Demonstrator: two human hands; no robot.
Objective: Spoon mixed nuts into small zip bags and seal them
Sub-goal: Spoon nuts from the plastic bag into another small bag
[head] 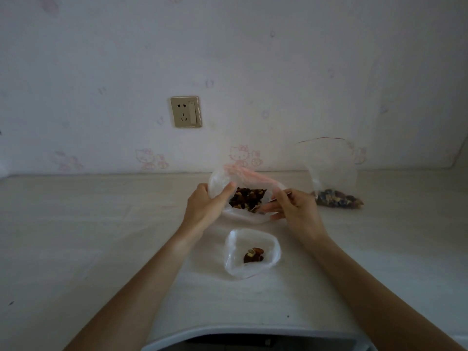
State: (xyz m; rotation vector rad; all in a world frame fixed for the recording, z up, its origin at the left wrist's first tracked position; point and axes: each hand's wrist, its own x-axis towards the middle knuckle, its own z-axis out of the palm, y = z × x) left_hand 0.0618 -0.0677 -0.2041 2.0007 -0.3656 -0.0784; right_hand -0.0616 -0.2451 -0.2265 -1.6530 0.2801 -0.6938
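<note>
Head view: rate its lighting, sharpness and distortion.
Head view: dim, flat light with faint shadows; wide-angle bending curves the table edge; the spoon in the right hand is faint; the left hand and big bag read clearly.

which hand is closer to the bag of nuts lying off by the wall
Right. The right hand, holding a spoon at the big bag's mouth, sits just beside the bag of nuts by the wall. The left hand is across the big bag, farther away.
</note>
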